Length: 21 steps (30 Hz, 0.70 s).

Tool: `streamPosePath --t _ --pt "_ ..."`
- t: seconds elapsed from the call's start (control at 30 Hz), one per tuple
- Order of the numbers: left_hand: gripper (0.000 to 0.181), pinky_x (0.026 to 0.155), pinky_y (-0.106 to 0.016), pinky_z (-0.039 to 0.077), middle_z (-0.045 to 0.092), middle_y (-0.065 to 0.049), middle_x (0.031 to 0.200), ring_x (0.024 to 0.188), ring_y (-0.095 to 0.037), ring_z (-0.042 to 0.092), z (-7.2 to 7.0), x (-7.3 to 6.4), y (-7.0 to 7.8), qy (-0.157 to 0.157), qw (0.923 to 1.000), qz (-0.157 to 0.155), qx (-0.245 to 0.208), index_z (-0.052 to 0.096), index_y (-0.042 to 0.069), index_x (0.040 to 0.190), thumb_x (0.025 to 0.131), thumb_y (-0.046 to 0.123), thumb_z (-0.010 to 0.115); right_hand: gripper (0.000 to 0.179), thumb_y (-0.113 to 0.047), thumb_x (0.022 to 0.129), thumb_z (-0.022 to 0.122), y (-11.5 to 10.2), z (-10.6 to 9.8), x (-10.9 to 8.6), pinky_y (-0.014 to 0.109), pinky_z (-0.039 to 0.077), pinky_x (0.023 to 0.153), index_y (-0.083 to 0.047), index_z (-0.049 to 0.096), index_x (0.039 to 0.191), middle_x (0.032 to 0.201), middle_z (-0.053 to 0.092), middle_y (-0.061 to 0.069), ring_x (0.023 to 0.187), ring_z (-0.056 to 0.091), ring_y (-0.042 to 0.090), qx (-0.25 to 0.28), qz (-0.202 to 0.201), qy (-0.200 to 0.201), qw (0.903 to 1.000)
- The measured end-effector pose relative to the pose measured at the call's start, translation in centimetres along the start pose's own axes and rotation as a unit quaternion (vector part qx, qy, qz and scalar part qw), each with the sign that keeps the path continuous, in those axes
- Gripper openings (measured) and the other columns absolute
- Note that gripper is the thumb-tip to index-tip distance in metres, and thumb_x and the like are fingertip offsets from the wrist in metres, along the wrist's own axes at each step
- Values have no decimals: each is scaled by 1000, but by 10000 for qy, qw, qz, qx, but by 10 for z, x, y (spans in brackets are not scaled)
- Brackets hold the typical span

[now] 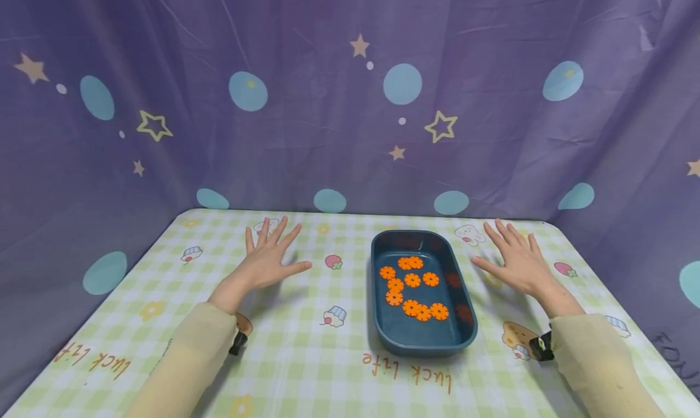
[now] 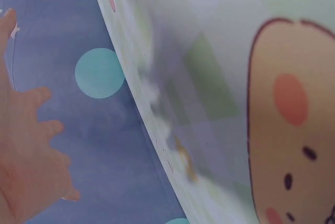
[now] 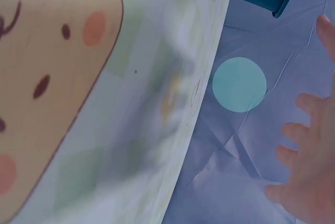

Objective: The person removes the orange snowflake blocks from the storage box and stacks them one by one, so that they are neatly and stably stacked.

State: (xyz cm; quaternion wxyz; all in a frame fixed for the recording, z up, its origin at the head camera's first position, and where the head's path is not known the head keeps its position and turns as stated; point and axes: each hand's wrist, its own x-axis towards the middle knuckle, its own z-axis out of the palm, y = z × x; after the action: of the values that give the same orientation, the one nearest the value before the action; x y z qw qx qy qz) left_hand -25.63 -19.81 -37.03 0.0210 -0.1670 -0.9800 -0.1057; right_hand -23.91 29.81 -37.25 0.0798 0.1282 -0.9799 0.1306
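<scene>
Far L, a cream sleeve (image 1: 186, 357) is leading to the L hand (image 1: 262, 267), which is hovering over the checked table (image 1: 295, 375), its grip spread, fingers straight. R of ctr, a dark blue tray (image 1: 421, 349) is sitting on the table, holding notched orange discs (image 1: 412, 279), some overlapping. The tray's R wall is standing btwn the discs & the R hand (image 1: 519, 266), which is hovering near it, grip likewise spread. A 2nd sleeve (image 1: 593, 351), w/ a black device (image 1: 541, 347) at its cuff, is following. A purple curtain (image 1: 306, 144) w/ stars & blue dots is hanging behind.
</scene>
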Motion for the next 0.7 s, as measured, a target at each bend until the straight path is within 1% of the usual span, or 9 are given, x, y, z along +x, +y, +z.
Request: streamPosePath --t 0.13,0.23,0.37,0.47,0.57,0.67,0.7 --pt "90 98 -63 -18 -2 -9 153 136 -37 -16 1 0 0 27 10000 -1 3 14 25 147 76 76 37 83 -58 83 49 -1 3 0 63 0 103 -15 17 146 150 15 19 134 14 43 77 -69 84 9999" --pt "89 99 -61 -19 1 -10 153 136 -37 -15 2 0 0 51 10000 -16 -45 16 25 146 77 75 37 81 -56 84 51 -4 4 0 63 4 103 -12 21 145 148 20 21 132 18 44 191 -189 191 9995" --pt "88 101 -61 -15 7 -12 152 137 -37 -11 2 -1 3 122 9997 15 -206 21 22 146 77 74 40 78 -52 85 53 -8 6 0 63 10 103 -9 26 144 145 26 22 131 23 44 494 -269 312 9979" --pt "86 102 -61 -10 13 -14 151 138 -38 -5 2 -1 7 263 9988 104 -388 26 18 145 78 70 45 77 -51 85 53 -11 7 0 61 16 101 -11 24 145 146 27 20 131 24 43 804 -205 273 9962" --pt "84 104 -61 -6 18 -15 150 138 -38 2 3 0 10 432 9974 207 -542 30 15 143 79 66 49 77 -53 86 51 -12 9 -1 60 20 100 -18 18 146 147 25 18 131 24 43 1119 -5 117 9936" --pt "82 106 -60 0 23 -15 148 137 -38 9 5 1 14 554 9953 295 -741 33 12 141 79 62 53 76 -53 86 50 -14 11 -3 61 22 99 -22 16 146 146 26 18 131 25 42 1476 152 6 9889" --pt "81 106 -59 4 24 -16 147 137 -38 12 6 1 15 580 9946 321 -803 33 11 141 80 60 53 75 -52 86 51 -15 11 -4 60 23 99 -22 17 146 146 27 19 130 26 42 1625 167 -8 9866"
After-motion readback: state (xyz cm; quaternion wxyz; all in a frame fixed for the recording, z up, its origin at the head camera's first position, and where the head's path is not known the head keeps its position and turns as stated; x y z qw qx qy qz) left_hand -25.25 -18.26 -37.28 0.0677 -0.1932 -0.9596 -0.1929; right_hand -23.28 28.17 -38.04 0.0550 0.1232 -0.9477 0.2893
